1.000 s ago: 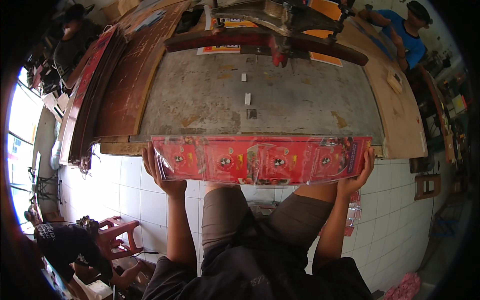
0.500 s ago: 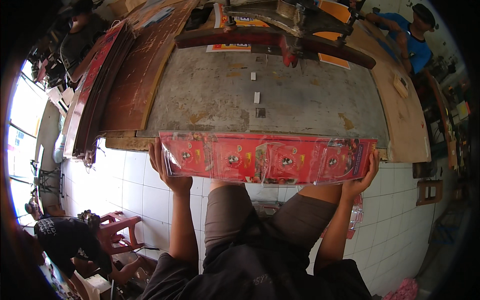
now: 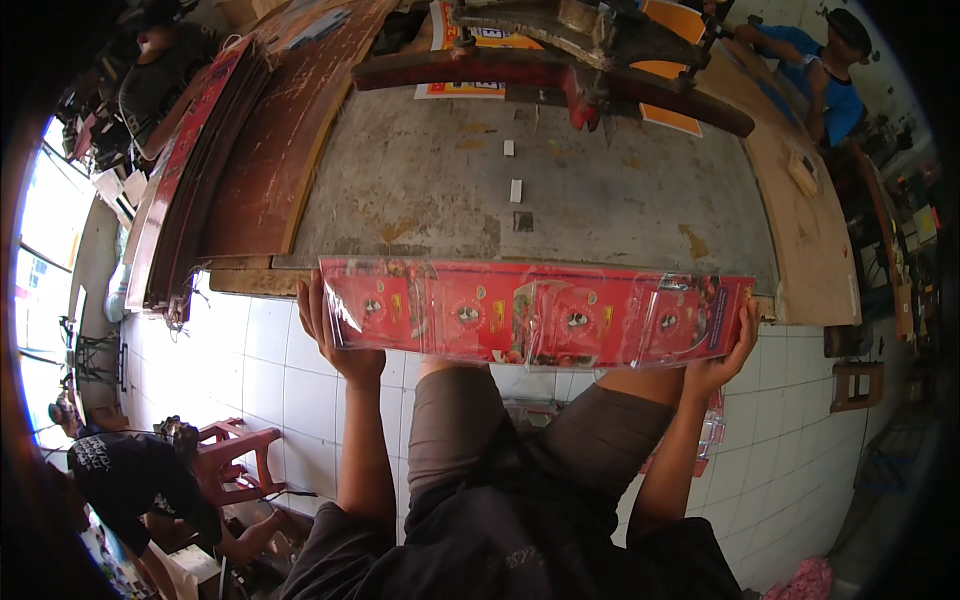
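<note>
Held level between both my hands is a long stack of red printed sheets in clear plastic (image 3: 490, 315), just off the near edge of the grey metal table (image 3: 400, 180). My left hand (image 3: 340, 340) grips its left end, fingers behind and along the edge. Its right end rests in my right hand (image 3: 728, 352), with the fingers curled up around the side. The plastic is glossy and wrinkled, with overlapping clear layers over the red print. Its underside is hidden from view.
A cast-iron press bar, dark red (image 3: 480, 68), spans the far side of the table. Two small white blocks, one the nearer block (image 3: 516, 190), lie on the metal. Brown boards (image 3: 260, 160) lean left. A red stool (image 3: 240, 462) and other people are around.
Hardly anything differs. The plastic-covered stack has tilted up a little at its near edge, and the reflections on it have shifted. Both my hands keep their hold.
</note>
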The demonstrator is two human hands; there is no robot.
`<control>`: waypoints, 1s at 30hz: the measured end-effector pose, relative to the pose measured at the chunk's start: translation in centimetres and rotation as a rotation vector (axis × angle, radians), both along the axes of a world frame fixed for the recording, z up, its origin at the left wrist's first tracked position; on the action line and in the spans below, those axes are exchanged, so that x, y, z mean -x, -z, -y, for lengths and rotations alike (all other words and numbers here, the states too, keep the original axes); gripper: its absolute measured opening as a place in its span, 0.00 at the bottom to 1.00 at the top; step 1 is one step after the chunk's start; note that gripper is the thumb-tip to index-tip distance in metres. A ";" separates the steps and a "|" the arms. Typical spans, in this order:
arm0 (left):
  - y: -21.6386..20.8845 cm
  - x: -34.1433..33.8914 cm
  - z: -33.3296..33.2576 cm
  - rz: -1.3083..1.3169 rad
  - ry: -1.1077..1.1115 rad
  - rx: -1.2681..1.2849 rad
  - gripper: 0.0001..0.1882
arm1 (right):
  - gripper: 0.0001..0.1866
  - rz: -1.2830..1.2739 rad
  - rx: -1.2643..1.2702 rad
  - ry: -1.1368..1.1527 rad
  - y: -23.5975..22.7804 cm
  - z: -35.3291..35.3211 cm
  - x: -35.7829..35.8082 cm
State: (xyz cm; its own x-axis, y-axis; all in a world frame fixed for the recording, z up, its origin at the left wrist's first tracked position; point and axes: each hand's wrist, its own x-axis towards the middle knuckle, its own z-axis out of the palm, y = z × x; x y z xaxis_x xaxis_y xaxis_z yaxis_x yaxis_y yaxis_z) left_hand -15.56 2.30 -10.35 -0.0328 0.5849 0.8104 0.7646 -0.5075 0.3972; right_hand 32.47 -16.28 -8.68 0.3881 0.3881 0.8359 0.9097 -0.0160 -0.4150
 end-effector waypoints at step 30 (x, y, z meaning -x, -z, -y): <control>-11.5 2.5 -2.0 0.192 0.108 0.073 0.23 | 0.32 -0.483 -0.141 -0.236 -9.4 -0.3 -2.7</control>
